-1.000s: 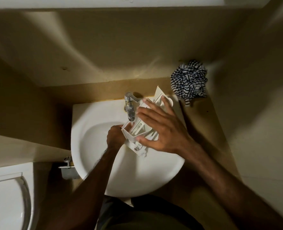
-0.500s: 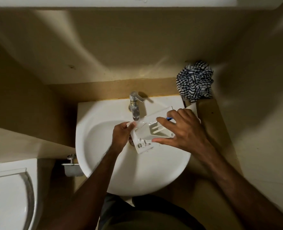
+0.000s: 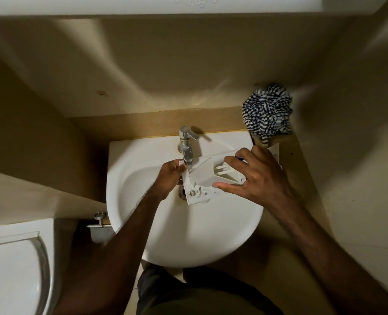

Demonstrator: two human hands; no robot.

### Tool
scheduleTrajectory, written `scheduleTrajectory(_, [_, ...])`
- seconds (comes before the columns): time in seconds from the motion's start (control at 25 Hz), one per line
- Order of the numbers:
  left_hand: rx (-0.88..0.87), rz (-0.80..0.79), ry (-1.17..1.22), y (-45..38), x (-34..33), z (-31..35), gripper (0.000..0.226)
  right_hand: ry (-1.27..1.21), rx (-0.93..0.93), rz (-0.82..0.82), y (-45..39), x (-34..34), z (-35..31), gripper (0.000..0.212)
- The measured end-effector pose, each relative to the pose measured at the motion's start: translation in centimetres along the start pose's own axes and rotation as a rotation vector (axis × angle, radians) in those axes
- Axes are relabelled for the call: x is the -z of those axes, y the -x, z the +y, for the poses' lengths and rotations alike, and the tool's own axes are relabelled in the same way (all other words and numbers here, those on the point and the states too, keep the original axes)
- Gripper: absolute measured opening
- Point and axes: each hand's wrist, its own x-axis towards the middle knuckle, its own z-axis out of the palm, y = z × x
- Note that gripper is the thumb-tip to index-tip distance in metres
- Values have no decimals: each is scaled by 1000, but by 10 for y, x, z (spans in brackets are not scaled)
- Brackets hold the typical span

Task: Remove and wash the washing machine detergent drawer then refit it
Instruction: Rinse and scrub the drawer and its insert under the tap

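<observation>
The white plastic detergent drawer (image 3: pixel 202 176) lies across the white sink (image 3: pixel 143 223), its front panel low over the drain and just under the chrome tap (image 3: pixel 185 145). My left hand (image 3: pixel 170 178) grips the drawer's left end beside the tap spout. My right hand (image 3: pixel 254 173) holds the drawer from the right, fingers curled over its far edge and thumb along its near side. The drawer's right end pokes out past my right hand near the sink's back corner.
A crumpled blue and white striped cloth (image 3: pixel 267 111) sits on the ledge at the sink's back right. A white toilet (image 3: pixel 13 273) stands at the lower left. A small chrome valve (image 3: pixel 99 220) juts out under the sink's left side. Beige walls close in on every side.
The drawer has swung from tilted up on end to lying flat across the basin. My right hand moved from on top of it to gripping its right part.
</observation>
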Motion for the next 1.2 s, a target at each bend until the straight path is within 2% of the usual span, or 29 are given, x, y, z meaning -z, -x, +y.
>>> scheduleTrajectory(0.12, [-44, 139, 20, 2, -12, -6, 23, 1, -45, -30, -1, 4, -5, 64])
scheduleTrajectory(0.2, [-47, 175, 22, 2, -18, -7, 20, 11, -87, -83, -1, 8, -10, 64])
scheduleTrajectory(0.28, [-31, 150, 25, 3, -17, -4, 17, 31, -117, -155, -2, 11, -14, 66])
scheduleTrajectory(0.36, [-11, 61, 27, 3, -13, 0, 18, 19, -150, -185, -5, 14, -14, 67])
scheduleTrajectory(0.48, [-9, 14, 52, 2, -11, -2, 23, -7, -171, -133, -5, 16, -13, 65])
scheduleTrajectory(0.56, [-68, 103, 39, 3, -16, -1, 19, 13, -179, -62, -1, 14, -16, 62])
scheduleTrajectory(0.68, [-132, 180, 14, 2, -20, -1, 29, 47, -193, 35, 3, 7, -23, 61])
scheduleTrajectory(0.76, [-66, 133, 50, 1, -14, 1, 24, 51, -190, 85, 6, 2, -26, 61])
scheduleTrajectory(0.92, [75, -110, 175, 11, 4, -7, 19, 69, -204, 122, 13, -5, -30, 62])
scheduleTrajectory(1.0, [79, -54, 130, 15, 3, -14, 19, 92, -220, 126, 14, -6, -33, 61])
scheduleTrajectory(1.08, [4, 84, 18, 14, -3, -17, 14, 96, -268, 113, 12, -7, -41, 61])
scheduleTrajectory(1.2, [-82, 234, -148, 6, -11, -12, 38, 12, -471, 42, 10, -5, -52, 62])
